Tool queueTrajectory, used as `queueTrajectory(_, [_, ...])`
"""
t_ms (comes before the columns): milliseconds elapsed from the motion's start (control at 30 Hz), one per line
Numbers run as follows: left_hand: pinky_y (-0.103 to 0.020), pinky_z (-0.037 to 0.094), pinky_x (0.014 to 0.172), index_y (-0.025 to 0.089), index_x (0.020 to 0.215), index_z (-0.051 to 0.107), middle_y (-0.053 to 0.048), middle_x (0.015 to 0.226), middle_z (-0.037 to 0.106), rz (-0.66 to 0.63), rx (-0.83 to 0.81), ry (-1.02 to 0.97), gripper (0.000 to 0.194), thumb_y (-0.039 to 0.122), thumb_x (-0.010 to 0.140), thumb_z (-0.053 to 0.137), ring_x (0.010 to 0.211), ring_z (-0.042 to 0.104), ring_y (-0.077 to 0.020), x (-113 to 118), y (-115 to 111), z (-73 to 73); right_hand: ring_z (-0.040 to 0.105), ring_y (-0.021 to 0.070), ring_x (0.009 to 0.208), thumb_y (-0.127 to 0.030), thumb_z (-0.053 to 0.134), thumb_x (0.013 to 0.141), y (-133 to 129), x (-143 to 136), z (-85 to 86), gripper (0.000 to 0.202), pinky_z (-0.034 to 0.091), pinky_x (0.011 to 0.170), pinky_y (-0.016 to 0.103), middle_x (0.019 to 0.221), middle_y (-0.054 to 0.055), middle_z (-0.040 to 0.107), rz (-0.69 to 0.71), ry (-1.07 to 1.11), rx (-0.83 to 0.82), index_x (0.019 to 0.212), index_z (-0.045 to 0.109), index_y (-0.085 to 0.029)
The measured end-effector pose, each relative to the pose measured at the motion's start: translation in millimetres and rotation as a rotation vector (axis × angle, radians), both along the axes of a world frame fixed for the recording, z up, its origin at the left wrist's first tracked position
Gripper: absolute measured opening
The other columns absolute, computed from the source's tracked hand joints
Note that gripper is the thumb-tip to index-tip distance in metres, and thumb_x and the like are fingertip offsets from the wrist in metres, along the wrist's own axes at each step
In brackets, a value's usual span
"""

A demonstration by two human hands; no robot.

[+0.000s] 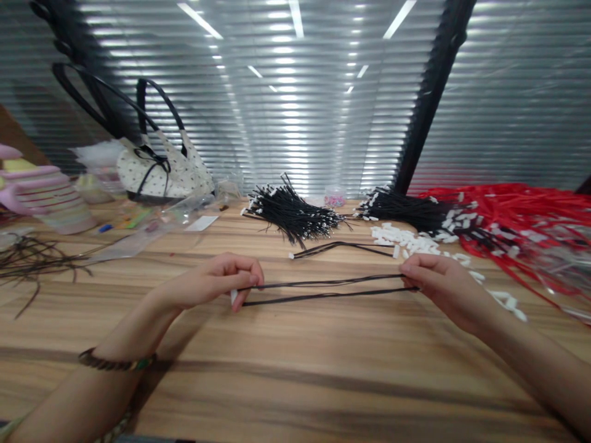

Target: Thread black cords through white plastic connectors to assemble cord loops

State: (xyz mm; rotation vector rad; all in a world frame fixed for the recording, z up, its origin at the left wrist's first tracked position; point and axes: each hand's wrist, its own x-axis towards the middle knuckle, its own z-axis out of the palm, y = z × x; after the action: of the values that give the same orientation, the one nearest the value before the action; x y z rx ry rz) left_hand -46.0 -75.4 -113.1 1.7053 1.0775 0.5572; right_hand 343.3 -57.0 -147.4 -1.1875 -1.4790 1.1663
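Observation:
Between my two hands a thin black cord (323,283) is stretched out in two nearly level strands just above the table. My left hand (226,280) pinches its left end, where a small white tag (233,296) shows at the fingers. At the other end, my right hand (434,280) has its thumb and fingertips closed on the strands. Behind the cord lies another black cord (339,244) with white pieces at its ends. Loose white plastic pieces (401,239) are scattered just beyond my right hand.
Two bundles of black cords, one in the middle (295,212) and one to the right (406,209), lie at the back. Red straps (508,206) heap at the far right. A white patterned handbag (161,169), a striped mug (55,200) and dark loose strings (32,261) are on the left.

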Motion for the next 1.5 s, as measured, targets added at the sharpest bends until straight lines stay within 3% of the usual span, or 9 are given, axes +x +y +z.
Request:
queueTrajectory(300, [-0.016,0.047,0.049,0.017,0.082,0.074,0.0,0.054,0.072,-0.062,-0.081,-0.069,0.03,0.047,0.081,0.074,0.048,0.064,-0.0111,-2.7,0.6,0.6,0.04,0.0125,0.06,-0.055,0.083,0.062,2.3,0.5,0.0,0.044,0.028,0.062,0.03,0.057,-0.002,0.05,-0.004,0.049,-0.053,0.056,0.059,-0.018])
queueTrajectory(600, [-0.02,0.049,0.05,0.018,0.074,0.073,-0.002,0.055,0.071,-0.107,-0.113,0.025,0.021,0.037,0.082,0.073,0.049,0.064,-0.0134,-4.5,0.2,-2.2,0.042,0.0127,0.059,-0.053,0.084,0.061,0.7,-0.2,1.6,0.042,0.029,0.059,0.029,0.057,-0.001,0.051,-0.007,0.068,-0.069,0.056,0.061,-0.018])
queueTrajectory(833, [-0.018,0.04,0.043,0.017,0.068,0.065,0.003,0.051,0.059,-0.013,-0.056,0.069,0.024,0.037,0.074,0.077,0.044,0.055,-0.0104,0.9,-0.8,-0.6,0.041,0.0118,0.058,-0.053,0.084,0.063,0.7,-0.4,2.9,0.041,0.029,0.059,0.029,0.057,-0.001,0.053,0.012,0.068,-0.045,0.057,0.063,-0.018])
queueTrajectory(1033, [-0.017,0.03,0.04,0.016,0.063,0.061,0.006,0.048,0.046,0.049,0.048,0.182,0.033,0.043,0.078,0.073,0.041,0.041,-0.0064,7.0,1.5,-1.9,0.049,0.0128,0.062,-0.049,0.086,0.064,-1.4,-1.5,3.6,0.033,0.035,0.062,0.028,0.063,0.001,0.062,0.068,-0.019,-0.026,0.064,0.071,-0.02])
queueTrajectory(1300, [-0.017,0.034,0.04,0.016,0.067,0.064,0.005,0.048,0.046,0.107,0.124,0.16,0.035,0.048,0.08,0.07,0.042,0.043,-0.008,3.7,4.2,-5.9,0.057,0.018,0.067,-0.054,0.083,0.062,-3.4,-5.9,4.6,0.034,0.041,0.064,0.031,0.07,0.006,0.071,0.063,-0.072,0.008,0.066,0.076,-0.021])
queueTrajectory(1500, [-0.017,0.032,0.038,0.018,0.086,0.074,0.001,0.058,0.059,0.099,0.146,0.165,0.033,0.05,0.083,0.067,0.043,0.044,-0.0082,4.0,5.9,-8.1,0.051,0.0154,0.062,-0.055,0.08,0.063,-4.3,-12.2,6.0,0.035,0.035,0.061,0.03,0.064,0.003,0.065,0.058,-0.106,0.033,0.064,0.075,-0.021])
